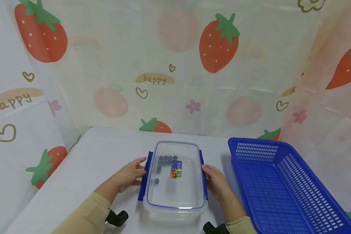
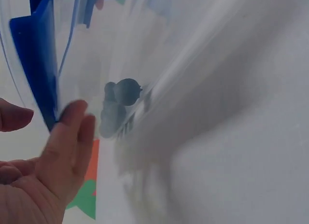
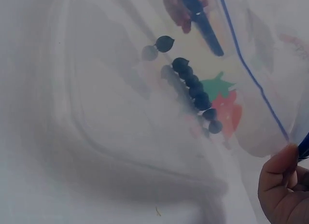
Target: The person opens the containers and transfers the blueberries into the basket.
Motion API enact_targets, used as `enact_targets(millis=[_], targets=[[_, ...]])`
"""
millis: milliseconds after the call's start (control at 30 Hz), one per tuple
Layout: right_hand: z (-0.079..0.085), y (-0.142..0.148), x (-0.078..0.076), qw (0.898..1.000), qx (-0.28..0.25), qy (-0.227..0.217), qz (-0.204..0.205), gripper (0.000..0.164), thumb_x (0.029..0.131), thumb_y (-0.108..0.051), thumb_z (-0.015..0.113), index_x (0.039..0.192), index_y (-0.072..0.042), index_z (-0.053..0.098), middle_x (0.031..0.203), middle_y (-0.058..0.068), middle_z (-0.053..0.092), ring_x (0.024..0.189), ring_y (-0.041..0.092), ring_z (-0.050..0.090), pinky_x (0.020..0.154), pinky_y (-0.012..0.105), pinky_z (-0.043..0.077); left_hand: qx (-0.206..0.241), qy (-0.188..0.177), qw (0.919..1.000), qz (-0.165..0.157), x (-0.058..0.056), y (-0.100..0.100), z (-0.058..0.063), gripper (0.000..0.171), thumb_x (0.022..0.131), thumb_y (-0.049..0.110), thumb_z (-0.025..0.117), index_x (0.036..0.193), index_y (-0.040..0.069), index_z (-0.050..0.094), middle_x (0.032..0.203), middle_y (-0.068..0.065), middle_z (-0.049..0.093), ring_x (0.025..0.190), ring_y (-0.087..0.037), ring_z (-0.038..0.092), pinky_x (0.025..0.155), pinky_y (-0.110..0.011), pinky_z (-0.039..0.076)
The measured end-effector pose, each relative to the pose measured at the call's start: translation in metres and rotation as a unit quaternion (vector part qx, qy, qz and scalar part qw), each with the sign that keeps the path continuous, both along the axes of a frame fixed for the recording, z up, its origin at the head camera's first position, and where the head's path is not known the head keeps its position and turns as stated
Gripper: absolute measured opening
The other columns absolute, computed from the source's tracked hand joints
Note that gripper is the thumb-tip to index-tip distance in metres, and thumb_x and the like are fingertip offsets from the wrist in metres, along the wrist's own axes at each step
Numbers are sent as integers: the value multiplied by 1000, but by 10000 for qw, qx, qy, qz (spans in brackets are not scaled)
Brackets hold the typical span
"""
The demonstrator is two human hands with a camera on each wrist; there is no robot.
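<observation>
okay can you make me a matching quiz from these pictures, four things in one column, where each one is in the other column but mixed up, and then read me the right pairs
Things
1. Blue basket
2. Small dark round pieces
3. Colourful sticker
4. Left hand

Places
A. Inside the clear container
B. At the blue flap on the container's left side
C. To the right of the container
D. On the container's lid

Right pairs
1-C, 2-A, 3-D, 4-B

Berries [image 1: 165,158] in container [image 1: 190,191], basket [image 1: 273,191] at right
</observation>
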State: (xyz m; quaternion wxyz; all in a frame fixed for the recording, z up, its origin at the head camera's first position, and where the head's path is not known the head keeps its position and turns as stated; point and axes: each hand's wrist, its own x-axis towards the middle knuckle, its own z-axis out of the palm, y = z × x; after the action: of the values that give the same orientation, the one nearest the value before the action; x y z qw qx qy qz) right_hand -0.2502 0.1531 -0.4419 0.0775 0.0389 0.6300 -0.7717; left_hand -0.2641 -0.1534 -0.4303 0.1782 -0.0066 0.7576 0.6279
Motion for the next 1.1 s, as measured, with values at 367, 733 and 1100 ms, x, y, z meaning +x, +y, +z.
enact_targets(millis=[367,733,1100], targets=[[-1,-3,-2,9976,359,119,-583,19,92,-19,55,83,-3,59,68,1,58,60,13,55,58,28,48,-152,375,9991,-103,3,-4,17,62,91,16,57,144,7,25,144,-19,31,123,-32,44,88,-35,46],[1,-4,-3,9915,931,209,-883,22,92,-19,56,86,3,59,67,1,57,59,12,54,56,25,48,-17,341,9984,-453,18,9,28,78,78,21,72,143,6,30,147,-12,29,129,-29,37,93,-38,42],[5,-5,-2,9906,967,255,-931,20,91,-14,57,86,5,59,65,0,55,57,11,51,54,23,47,-191,401,9982,-396,19,15,21,90,74,18,75,145,6,21,147,-14,27,131,-30,32,95,-42,40]])
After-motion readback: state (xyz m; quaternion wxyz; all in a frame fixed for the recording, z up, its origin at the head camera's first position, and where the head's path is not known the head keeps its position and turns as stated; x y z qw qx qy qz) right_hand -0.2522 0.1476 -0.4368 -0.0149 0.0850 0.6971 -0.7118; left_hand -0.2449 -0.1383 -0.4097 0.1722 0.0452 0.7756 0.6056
